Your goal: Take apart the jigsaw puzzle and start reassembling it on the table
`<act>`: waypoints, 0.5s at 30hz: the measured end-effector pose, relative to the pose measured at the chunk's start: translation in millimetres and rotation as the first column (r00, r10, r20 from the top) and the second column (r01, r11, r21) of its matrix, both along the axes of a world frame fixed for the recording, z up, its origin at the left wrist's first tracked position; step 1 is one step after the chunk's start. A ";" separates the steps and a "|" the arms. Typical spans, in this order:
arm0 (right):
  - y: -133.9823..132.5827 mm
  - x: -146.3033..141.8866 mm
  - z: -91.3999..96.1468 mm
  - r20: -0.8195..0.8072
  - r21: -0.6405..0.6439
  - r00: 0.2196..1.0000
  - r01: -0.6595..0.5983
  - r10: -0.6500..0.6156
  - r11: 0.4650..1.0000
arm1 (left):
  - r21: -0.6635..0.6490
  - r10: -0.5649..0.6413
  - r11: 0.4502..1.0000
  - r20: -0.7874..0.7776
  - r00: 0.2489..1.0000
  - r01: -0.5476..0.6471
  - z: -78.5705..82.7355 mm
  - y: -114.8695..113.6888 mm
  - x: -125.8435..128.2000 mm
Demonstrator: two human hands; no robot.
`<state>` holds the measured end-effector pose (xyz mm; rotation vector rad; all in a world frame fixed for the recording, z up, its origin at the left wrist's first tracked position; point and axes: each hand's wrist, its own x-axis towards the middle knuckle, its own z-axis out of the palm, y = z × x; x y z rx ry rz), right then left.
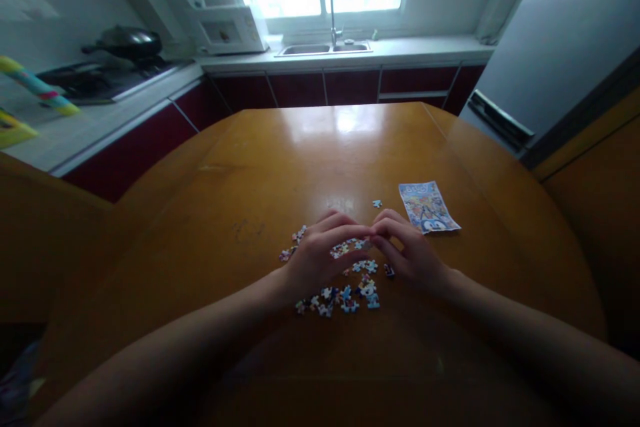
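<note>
My left hand (pixel 320 247) and my right hand (pixel 410 247) meet at their fingertips above the table. Between the pinched fingers is a small pale jigsaw puzzle piece (pixel 369 245), mostly covered by them. Loose puzzle pieces (pixel 349 305) lie scattered under and in front of my left hand, some hidden by it. A dark piece (pixel 389 270) rests beside my right palm. Farther off, a single light-blue piece (pixel 377 203) lies apart from the others. Beyond my right hand is a printed picture sheet (pixel 429 207) with a blue cartoon figure, flat on the wood.
The round-ended wooden table (pixel 300 160) fills the middle. Behind it run a counter with a sink (pixel 325 49), a faucet (pixel 334 13) and a white microwave (pixel 230 30). A pan (pixel 127 43) sits on the stove at left; a fridge (pixel 550 47) stands at right.
</note>
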<state>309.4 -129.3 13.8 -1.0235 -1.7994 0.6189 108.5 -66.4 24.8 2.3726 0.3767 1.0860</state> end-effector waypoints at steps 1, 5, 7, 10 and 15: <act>-0.4 -0.8 -0.6 -0.038 -0.029 0.999 0.001 -0.002 1.000 | -0.026 -0.014 1.000 0.014 1.000 0.014 -0.6 0.5 4.4; -0.5 0.5 -0.9 -0.135 -0.101 0.991 0.002 -0.015 0.995 | -0.148 -0.015 0.989 0.051 0.999 0.022 -3.1 1.1 11.8; -0.5 4.2 0.4 -0.108 -0.129 0.993 0.030 -0.044 0.991 | -0.222 0.001 0.975 0.071 0.998 0.015 -2.7 2.1 10.8; -3.1 11.3 2.7 0.090 -0.140 0.996 0.014 -0.002 0.990 | -0.317 0.081 0.947 0.063 0.995 -0.057 -0.7 5.9 6.8; -13.9 13.9 2.9 0.462 -0.124 0.848 -0.226 0.258 0.966 | -0.236 0.168 0.956 -0.052 0.984 -0.175 -1.3 18.2 0.4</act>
